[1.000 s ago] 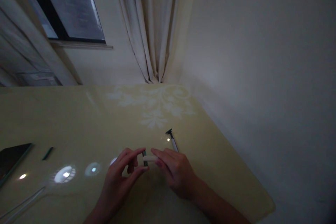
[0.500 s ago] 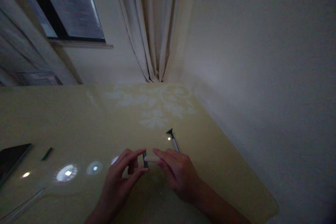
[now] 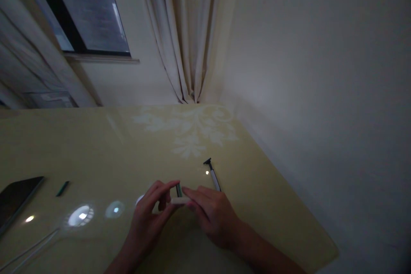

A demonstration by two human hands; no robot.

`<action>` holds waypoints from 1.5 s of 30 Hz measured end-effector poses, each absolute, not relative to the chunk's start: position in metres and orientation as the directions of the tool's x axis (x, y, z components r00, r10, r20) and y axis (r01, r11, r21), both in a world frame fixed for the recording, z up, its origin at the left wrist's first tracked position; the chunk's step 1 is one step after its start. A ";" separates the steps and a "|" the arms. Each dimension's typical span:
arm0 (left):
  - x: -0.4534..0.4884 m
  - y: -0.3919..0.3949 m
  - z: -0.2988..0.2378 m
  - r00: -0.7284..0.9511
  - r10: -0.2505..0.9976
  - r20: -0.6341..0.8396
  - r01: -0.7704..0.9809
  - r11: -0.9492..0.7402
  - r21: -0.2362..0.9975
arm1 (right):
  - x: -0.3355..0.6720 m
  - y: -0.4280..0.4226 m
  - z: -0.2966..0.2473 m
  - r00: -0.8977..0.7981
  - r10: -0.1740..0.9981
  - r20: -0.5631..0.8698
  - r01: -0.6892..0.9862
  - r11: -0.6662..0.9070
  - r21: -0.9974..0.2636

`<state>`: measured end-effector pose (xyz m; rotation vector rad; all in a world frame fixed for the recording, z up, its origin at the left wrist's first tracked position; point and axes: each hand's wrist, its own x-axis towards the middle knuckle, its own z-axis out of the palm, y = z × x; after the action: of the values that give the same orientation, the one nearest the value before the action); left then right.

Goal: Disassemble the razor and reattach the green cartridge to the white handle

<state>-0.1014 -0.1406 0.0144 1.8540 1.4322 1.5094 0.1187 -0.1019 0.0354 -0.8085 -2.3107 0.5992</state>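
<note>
Both hands meet low over a glossy yellow table (image 3: pixel 96 150). My left hand (image 3: pixel 150 218) pinches a small dark green razor head (image 3: pixel 178 189) between thumb and fingertips. My right hand (image 3: pixel 210 216) holds a short white handle (image 3: pixel 180 200) that lies just under that head. Whether the two parts touch is too dim to tell. Just beyond my right hand, a second razor (image 3: pixel 212 173) with a white handle and a dark head lies on the table.
A dark phone (image 3: pixel 16 195) lies at the left edge, a small green cap (image 3: pixel 62 188) beside it. A thin white rod (image 3: pixel 28 250) crosses the near left corner. The table's right edge runs along a bare wall; a curtain (image 3: pixel 186 30) hangs behind.
The white handle has dropped slightly, from level with the green head to just below it. Both hands stayed in about the same place.
</note>
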 end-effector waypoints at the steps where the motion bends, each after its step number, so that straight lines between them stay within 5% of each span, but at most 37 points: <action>1: -0.102 -0.140 0.014 -0.081 0.853 0.516 0.472 -0.423 0.773 | 0.119 -0.102 0.035 -0.616 0.682 0.393 0.401 0.701 -0.589; 45: -0.100 -0.141 0.015 -0.077 0.849 0.523 0.477 -0.430 0.767 | 0.116 -0.102 0.030 -0.549 0.732 0.403 0.424 0.660 -0.621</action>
<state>-0.1003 -0.1407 0.0152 1.8612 1.4302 1.5095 0.1160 -0.1018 0.0298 -0.8903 -2.2193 0.6092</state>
